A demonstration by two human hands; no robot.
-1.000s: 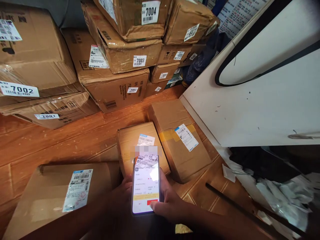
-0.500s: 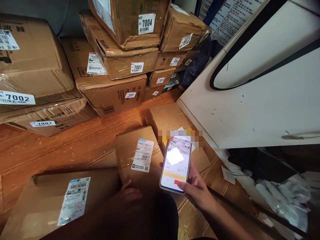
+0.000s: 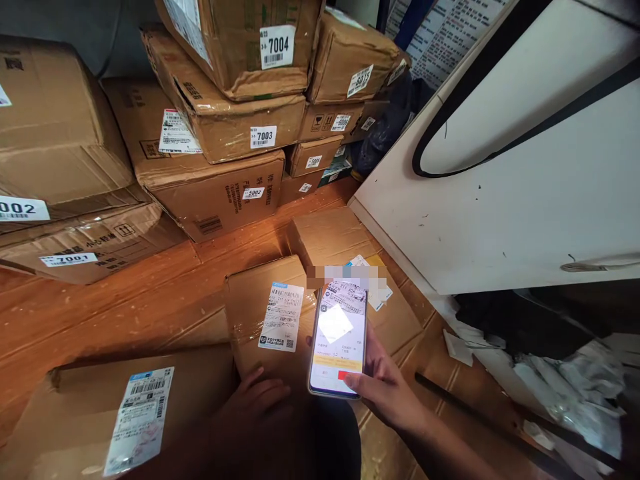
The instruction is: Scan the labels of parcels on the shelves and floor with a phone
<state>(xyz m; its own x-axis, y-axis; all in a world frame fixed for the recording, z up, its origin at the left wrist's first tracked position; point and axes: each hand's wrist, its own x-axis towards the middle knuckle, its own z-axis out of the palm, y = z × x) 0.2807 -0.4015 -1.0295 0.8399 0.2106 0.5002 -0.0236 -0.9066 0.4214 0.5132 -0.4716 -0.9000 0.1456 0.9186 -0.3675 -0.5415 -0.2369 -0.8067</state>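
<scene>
My right hand is wrapped round a smartphone, its thumb on or just over a red button low on the lit screen. The screen shows a label, a bright white patch and a yellow strip; its top is blurred. Just beyond the phone's left side stands a cardboard box with a white shipping label. My left hand, dim in shadow, lies against this box's near part with fingers apart, holding nothing. A larger labelled box sits at lower left. Another box lies partly behind the phone.
Stacked cartons with number stickers line the back. A white panel with a black-edged opening slopes in from the right. Below it lie crumpled plastic and dark material. A dark bar crosses the wooden floor at lower right.
The phone and my right hand have shifted slightly left and down. The view has turned a little, moving the stacked cartons left. My left hand stays at the box; both grips look unchanged.
</scene>
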